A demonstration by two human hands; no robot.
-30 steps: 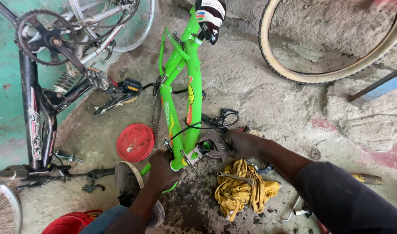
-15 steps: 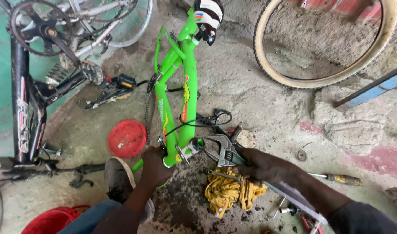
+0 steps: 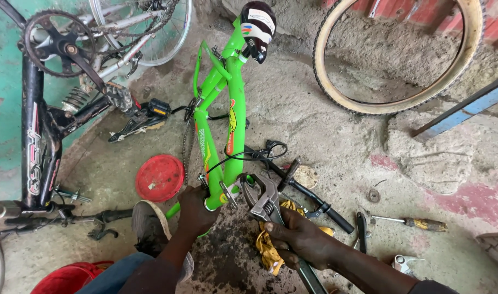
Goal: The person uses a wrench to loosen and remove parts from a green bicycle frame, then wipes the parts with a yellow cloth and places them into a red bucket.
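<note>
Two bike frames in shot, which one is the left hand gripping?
The bright green bicycle frame lying on the ground; the left hand grips its lower end. The black bicycle frame stands untouched at far left.

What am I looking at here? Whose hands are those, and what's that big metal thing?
The picture comes from a camera worn on a person's head, so you look down at that person's own two hands. They are at work on a concrete floor among bicycle parts.

The left hand grips the bottom end of a bright green bicycle frame, which lies on the floor. The right hand holds a big metal wrench, its open jaws next to the frame's bottom end. Under that hand lies a yellow rag.

Around them: a round red lid, a black handlebar, a screwdriver with a yellowish handle, and a tan bicycle tyre leaning at the back. On the left is a black bicycle turned upside down, its pedal crank up in the air.
</note>
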